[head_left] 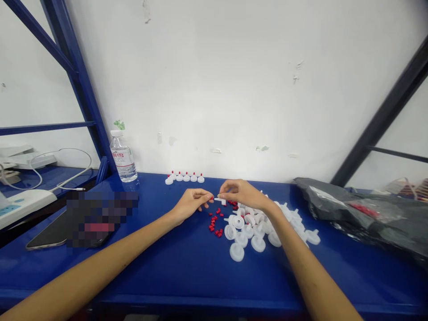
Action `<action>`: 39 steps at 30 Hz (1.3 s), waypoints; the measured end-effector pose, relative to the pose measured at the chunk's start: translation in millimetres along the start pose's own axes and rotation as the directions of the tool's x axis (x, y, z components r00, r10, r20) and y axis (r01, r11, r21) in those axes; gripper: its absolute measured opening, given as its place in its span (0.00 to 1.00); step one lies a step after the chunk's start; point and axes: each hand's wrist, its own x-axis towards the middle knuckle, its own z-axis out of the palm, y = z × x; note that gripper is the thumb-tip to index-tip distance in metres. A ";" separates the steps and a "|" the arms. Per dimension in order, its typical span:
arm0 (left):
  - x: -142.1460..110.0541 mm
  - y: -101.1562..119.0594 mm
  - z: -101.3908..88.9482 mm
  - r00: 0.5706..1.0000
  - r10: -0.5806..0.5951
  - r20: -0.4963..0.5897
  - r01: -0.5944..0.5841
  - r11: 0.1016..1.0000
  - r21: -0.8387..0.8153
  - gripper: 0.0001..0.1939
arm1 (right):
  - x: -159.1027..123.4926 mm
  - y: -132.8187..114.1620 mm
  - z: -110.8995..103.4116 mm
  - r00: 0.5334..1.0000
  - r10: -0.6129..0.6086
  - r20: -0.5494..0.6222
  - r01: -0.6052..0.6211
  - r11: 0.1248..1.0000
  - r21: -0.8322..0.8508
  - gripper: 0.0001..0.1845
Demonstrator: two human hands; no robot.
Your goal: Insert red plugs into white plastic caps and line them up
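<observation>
On the blue surface (160,267), the left hand (195,204) pinches a red tip (211,197) — the right hand (240,194), just beside it, pinches a white cap (224,202).

Between the forearms (127,253), a lane of bare table (200,272) runs up to the red bits (212,224); rightward, white caps (259,230) block it, then the bag (334,205) (bulky, dark), while the wall (214,89) closes the back.

No text can be read: red lettering (121,155) on the bottle (124,169) by the back edge of the surface (187,272) is too small.
</observation>
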 end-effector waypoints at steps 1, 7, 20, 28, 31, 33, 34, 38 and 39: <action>-0.3 0.1 0.0 1.000 0.001 0.011 -0.001 1.000 0.004 0.19 | 0.3 0.3 0.6 1.000 -0.003 -0.001 0.003 1.000 0.004 0.20; -1.0 -0.2 -0.7 0.999 0.017 0.051 -0.017 1.000 -0.009 0.19 | 1.1 -0.4 2.5 1.000 -0.011 0.002 0.011 1.000 0.020 0.21; -5.2 5.6 -0.5 0.982 -0.099 0.160 0.150 0.926 -0.348 0.26 | 3.3 -3.6 5.3 0.999 -0.019 -0.038 0.027 0.970 0.240 0.19; -5.5 8.4 0.1 0.956 -0.150 0.250 0.263 0.818 -0.511 0.25 | 8.8 -3.1 16.9 0.992 -0.081 -0.099 0.106 0.951 0.292 0.17; -4.8 7.3 0.0 0.966 -0.163 0.201 0.247 0.812 -0.528 0.20 | 9.8 -3.1 18.2 0.989 -0.103 -0.109 0.127 0.961 0.245 0.17; -4.6 7.2 0.0 0.968 -0.162 0.193 0.243 0.806 -0.540 0.18 | 9.6 -3.2 18.3 0.990 -0.110 -0.087 0.128 0.964 0.233 0.16; -4.5 7.3 0.0 0.969 -0.155 0.190 0.236 0.805 -0.544 0.18 | 9.3 -3.5 18.4 0.991 -0.112 -0.072 0.126 0.965 0.230 0.16; -3.8 8.4 0.4 0.975 -0.119 0.185 0.205 0.800 -0.564 0.15 | 7.9 -5.3 18.7 0.994 -0.105 -0.031 0.109 0.962 0.252 0.20; -3.6 8.8 0.6 0.976 -0.112 0.185 0.200 0.798 -0.568 0.14 | 7.8 -5.6 18.9 0.995 -0.099 -0.022 0.102 0.963 0.251 0.21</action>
